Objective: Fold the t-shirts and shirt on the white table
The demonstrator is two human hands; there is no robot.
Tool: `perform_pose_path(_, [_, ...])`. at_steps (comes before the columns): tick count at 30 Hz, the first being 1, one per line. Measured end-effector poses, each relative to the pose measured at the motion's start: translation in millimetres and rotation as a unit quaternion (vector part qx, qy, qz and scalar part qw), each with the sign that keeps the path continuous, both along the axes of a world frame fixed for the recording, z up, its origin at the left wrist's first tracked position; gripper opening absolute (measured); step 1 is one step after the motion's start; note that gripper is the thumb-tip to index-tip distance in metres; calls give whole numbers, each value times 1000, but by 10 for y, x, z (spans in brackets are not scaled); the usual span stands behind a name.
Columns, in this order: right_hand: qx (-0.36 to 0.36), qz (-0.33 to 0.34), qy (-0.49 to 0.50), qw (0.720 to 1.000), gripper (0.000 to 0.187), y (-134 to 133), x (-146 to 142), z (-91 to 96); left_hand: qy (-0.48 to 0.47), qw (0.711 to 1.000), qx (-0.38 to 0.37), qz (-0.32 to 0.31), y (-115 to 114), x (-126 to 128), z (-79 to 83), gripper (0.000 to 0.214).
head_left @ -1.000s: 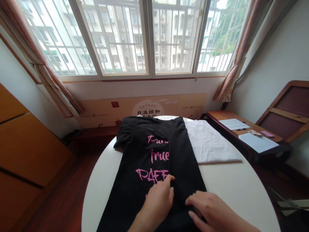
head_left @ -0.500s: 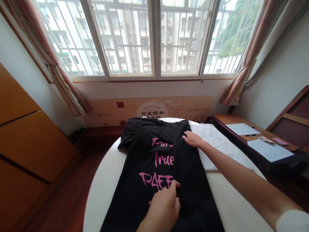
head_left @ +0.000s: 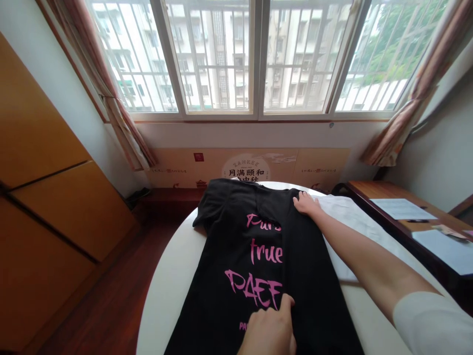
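A black T-shirt (head_left: 210, 291) with pink lettering lies on a round white table (head_left: 162, 286), its right side folded inward over part of the words. At the lower middle, my left hand (head_left: 271, 328) rests on the shirt, index finger stretched along the folded edge and the other fingers partly hidden. My right hand (head_left: 306, 203) is laid over the folded part's upper right corner with its fingers spread. Under my right forearm, a white folded cloth (head_left: 340, 222) lies on the table beside the shirt.
To the right stands a wooden desk (head_left: 364, 188) with papers (head_left: 402, 208) on it. Orange-brown cabinets (head_left: 70, 207) are at the left. Beyond the table are a printed panel (head_left: 173, 162) and a barred window (head_left: 218, 64) with tied curtains.
The view has swung left, so everything appears farther right. My right hand has slid up toward the shirt's upper corner. My left hand stays at the fold, slightly lower.
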State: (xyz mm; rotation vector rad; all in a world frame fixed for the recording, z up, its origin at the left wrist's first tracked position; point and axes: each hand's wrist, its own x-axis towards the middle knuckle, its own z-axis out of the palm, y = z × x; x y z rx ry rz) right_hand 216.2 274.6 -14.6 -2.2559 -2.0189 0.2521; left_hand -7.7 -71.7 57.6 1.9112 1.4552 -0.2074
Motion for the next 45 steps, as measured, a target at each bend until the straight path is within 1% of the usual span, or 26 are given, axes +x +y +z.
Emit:
perform_pose_path(3, [3, -14, -6, 1000, 72, 21, -53, 71, -1, 1000, 0, 9, -10, 4, 27, 61])
perform_pose_path(5, [16, -14, -13, 1000, 73, -53, -171, 99, -6, 1000, -4, 16, -20, 0, 44, 59])
perform_pose_path(6, [26, 6, -17, 1000, 73, -126, -256, 97, -8, 1000, -5, 17, -24, -3, 48, 60])
perform_pose_path(7, [33, 42, -19, 998, 73, -224, -353, 82, -10, 1000, -6, 18, -26, -6, 49, 60])
perform_pose_path(10, [18, 187, -16, 982, 71, -651, -661, -12, -10, 1000, -6, 16, -28, -8, 22, 62])
perform_pose_path(11, [10, 214, -12, 977, 71, -822, -751, -46, -10, 1000, -5, 19, -28, -8, 5, 62])
perform_pose_path(13, [19, 239, -3, 971, 73, -1177, -888, -89, -19, 999, -4, 29, -31, -12, -27, 61])
perform_pose_path(15, [25, 277, 10, 960, 74, -1525, -955, -92, -36, 999, 3, 40, -40, -27, -43, 59])
perform_pose_path(17, [25, 313, 19, 949, 75, -1856, -949, -71, -47, 998, 13, 39, -60, -52, -36, 58])
perform_pose_path(20, [30, 343, 21, 939, 72, -2317, -838, -53, -64, 997, 40, 30, -99, -102, -17, 55])
perform_pose_path(22, [37, 347, 21, 937, 67, -2595, -729, -71, -98, 993, 57, 27, -113, -135, -29, 46])
perform_pose_path(24, [46, 343, 22, 938, 63, -2840, -621, -103, -141, 987, 73, 32, -105, -160, -64, 33])
perform_pose_path(26, [54, 340, 24, 939, 61, -3038, -535, -126, -173, 978, 104, 60, -78, -170, -106, 24])
perform_pose_path(29, [58, 342, 35, 937, 64, -3214, -472, -115, -208, 957, 164, 122, -26, -146, -158, 26])
perform_pose_path(31, [54, 341, 43, 938, 66, -3252, -467, -83, -240, 940, 184, 155, 2, -115, -184, 26])
perform_pose_path(33, [46, 338, 49, 939, 68, -3252, -474, -48, -293, 922, 166, 193, 41, -103, -210, 27])
perform_pose_path(34, [43, 336, 52, 940, 68, -3245, -478, -33, -326, 908, 146, 219, 75, -119, -221, 28])
perform_pose_path(36, [36, 332, 60, 941, 69, -3234, -482, -9, -390, 869, 111, 284, 195, -225, -225, 27])
perform_pose_path(37, [34, 331, 64, 941, 69, -3232, -482, 3, -414, 844, 110, 323, 287, -323, -212, 26])
perform_pose_path(39, [31, 330, 74, 941, 69, -3236, -477, 30, -435, 787, 151, 411, 536, -603, -153, 25])
perform_pose_path(40, [30, 330, 80, 940, 69, -3240, -474, 47, -433, 752, 187, 460, 683, -771, -109, 25])
perform_pose_path(41, [29, 329, 86, 940, 69, -3245, -470, 67, -428, 711, 221, 513, 836, -945, -57, 24])
perform_pose_path(42, [28, 329, 92, 939, 70, -3250, -466, 89, -416, 670, 234, 568, 988, -1114, -4, 21])
perform_pose_path(43, [25, 329, 97, 939, 70, -3255, -462, 111, -404, 652, 234, 597, 1130, -1266, 48, 16])
perform_pose_path(45, [19, 329, 104, 938, 71, -3261, -456, 152, -387, 635, 203, 636, 1367, -1496, 137, 5])
